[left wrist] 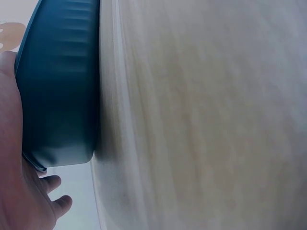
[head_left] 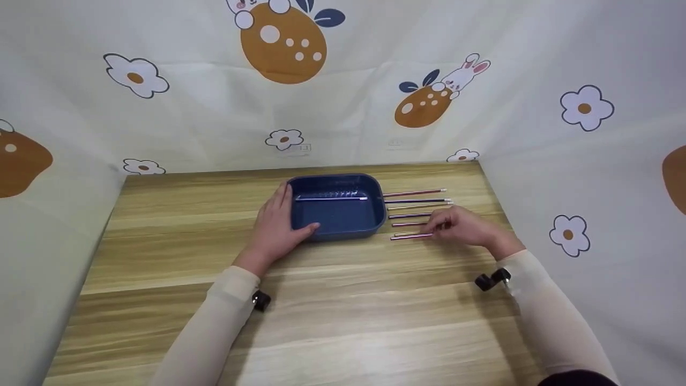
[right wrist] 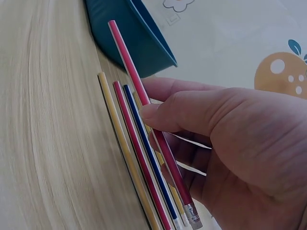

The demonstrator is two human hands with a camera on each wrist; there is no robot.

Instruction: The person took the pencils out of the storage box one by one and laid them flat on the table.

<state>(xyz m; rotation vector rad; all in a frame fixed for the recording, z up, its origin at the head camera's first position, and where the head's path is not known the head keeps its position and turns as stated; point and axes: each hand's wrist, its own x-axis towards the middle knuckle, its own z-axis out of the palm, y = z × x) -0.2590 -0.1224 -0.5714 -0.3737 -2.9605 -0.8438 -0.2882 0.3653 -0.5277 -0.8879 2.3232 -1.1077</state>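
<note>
A dark blue plastic box (head_left: 343,234) stands on the table, with one pencil (head_left: 332,199) lying inside it. At its left end my left hand (head_left: 276,225) grips it, thumb over the near rim and fingers along the left wall. In the left wrist view, the box's outer side (left wrist: 60,96) fills the left part. My right hand (head_left: 463,225) pinches a red pencil (right wrist: 127,55) between thumb and fingers, its eraser end pointing back under the palm. Right beside the held pencil are a yellow pencil (right wrist: 112,129), another red pencil (right wrist: 132,124) and a blue pencil (right wrist: 148,148).
Several pencils lie in a row right of the box, among them a far red one (head_left: 415,192) and a blue one (head_left: 415,201). The wooden table (head_left: 343,311) meets a patterned curtain (head_left: 203,107) at the back and both sides.
</note>
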